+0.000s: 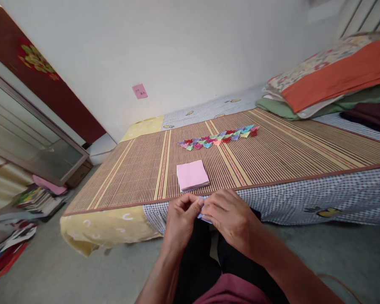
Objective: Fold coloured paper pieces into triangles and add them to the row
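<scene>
Both of my hands meet just over the bed's front edge, above my lap. Between them is a small piece of lavender paper (205,218), mostly covered by my fingers. My left hand (182,217) pinches its left side between thumb and fingers. My right hand (229,213) is closed over its right part. Just beyond my hands, a stack of square paper sheets (192,174) with pink on top lies on the mat. Farther back runs a row of small folded paper pieces (220,138) in many colours.
A striped woven mat (139,169) covers the bed, with a checked sheet (351,194) hanging below it. Pillows and folded bedding (332,80) are piled at the right. A pink note (139,91) is on the wall. Books (38,200) stand on the left.
</scene>
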The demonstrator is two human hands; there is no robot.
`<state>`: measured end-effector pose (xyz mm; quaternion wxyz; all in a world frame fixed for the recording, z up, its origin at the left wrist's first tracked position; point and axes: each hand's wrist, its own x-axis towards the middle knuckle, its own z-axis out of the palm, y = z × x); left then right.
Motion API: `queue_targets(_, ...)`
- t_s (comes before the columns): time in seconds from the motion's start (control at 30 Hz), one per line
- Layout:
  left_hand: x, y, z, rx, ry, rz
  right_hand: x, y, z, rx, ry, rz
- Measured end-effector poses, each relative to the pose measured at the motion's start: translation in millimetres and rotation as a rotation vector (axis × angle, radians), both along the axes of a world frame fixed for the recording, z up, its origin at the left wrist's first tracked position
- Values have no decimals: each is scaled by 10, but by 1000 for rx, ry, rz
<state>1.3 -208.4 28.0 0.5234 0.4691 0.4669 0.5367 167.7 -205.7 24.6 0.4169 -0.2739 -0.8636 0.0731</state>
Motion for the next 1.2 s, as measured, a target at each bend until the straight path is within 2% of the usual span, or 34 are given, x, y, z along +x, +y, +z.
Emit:
queue_targets(0.13, -46, 39, -3, -153, -108, -74, -29, -4, -55, 36, 6, 25)
queue_targets(0.27, -56, 49, 4, -200, -143, -102, -91, -4, -83, 26, -24, -8)
queue_targets(0.43, -46, 46, 2, -175, -145, -74, -123, -1, -64, -34, -41, -50)
queue_targets(0.53, -69, 47, 30, -150, -136, -57, -81, 28, -47, -63, 73, 7)
queue_targets(0.67, -89, 25, 95, -119, -93, -79, 2, 65, -13, -187, 241, 115)
queue_targets(0.83, -58, -23, 152, -64, -8, -116, 39, 60, 2, -335, 317, 129)
queue_targets(1.2, -25, -80, 191, -45, 18, -90, 0, 35, 27, -343, 332, 92)
